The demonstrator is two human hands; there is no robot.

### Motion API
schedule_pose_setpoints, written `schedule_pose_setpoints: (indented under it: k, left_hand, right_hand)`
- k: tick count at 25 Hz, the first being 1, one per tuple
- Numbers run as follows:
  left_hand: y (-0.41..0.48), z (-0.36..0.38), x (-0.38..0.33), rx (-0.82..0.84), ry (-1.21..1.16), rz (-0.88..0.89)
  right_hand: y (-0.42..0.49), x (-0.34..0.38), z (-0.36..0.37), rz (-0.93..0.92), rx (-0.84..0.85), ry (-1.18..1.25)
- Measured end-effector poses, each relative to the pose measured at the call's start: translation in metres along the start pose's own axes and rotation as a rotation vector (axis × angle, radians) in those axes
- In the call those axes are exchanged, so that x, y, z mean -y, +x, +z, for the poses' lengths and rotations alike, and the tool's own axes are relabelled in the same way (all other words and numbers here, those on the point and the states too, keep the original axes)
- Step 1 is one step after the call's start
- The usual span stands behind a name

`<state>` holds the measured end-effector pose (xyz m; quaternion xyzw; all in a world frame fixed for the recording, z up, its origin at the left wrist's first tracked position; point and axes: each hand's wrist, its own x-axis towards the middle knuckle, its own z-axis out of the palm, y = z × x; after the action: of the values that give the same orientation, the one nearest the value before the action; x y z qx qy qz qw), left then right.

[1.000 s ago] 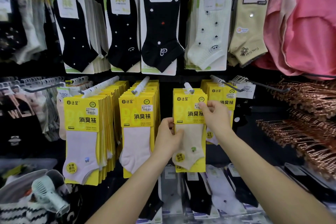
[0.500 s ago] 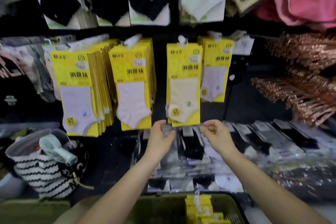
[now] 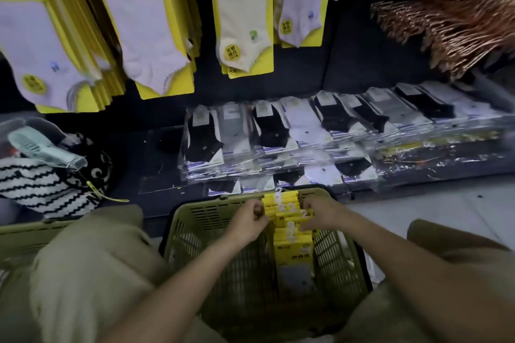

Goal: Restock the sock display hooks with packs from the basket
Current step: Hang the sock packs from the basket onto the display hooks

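Picking next pack — your left hand (image 3: 249, 220) pinches yellow packs (image 3: 291, 239) upright in basket (image 3: 192, 228); right hand (image 3: 320, 216) touches them, grip unclear. Next: lift one clear, thread hanger (image 3: 291, 207) onto hook.

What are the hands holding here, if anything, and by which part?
Both grip the yellow sock packs in the green basket, near their hanger tops: left hand on the left edges, right hand on the right edges.
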<state>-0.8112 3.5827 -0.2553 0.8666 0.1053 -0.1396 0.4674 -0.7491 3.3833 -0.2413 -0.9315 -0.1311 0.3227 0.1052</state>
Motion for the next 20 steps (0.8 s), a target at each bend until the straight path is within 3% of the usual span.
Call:
schedule_pose_setpoints:
  k: [3,6,14,20]
  left_hand:
    - [-0.002,0.022,0.011,0.102,0.061,-0.045]
    - [-0.005,0.043,0.022,0.192,0.081,-0.076]
    - [0.002,0.059,0.029,0.188,0.179,-0.075]
    - [-0.007,0.076,0.038,0.150,0.249,-0.069]
  right_hand:
    - [0.000,0.001,0.027,0.112,-0.122,-0.168]
    - [-0.001,0.006,0.034,0.055,-0.290,-0.306]
    - [-0.009,0.005,0.053,-0.099,-0.141,-0.442]
    - [-0.009,0.003,0.064,-0.139,-0.137,-0.569]
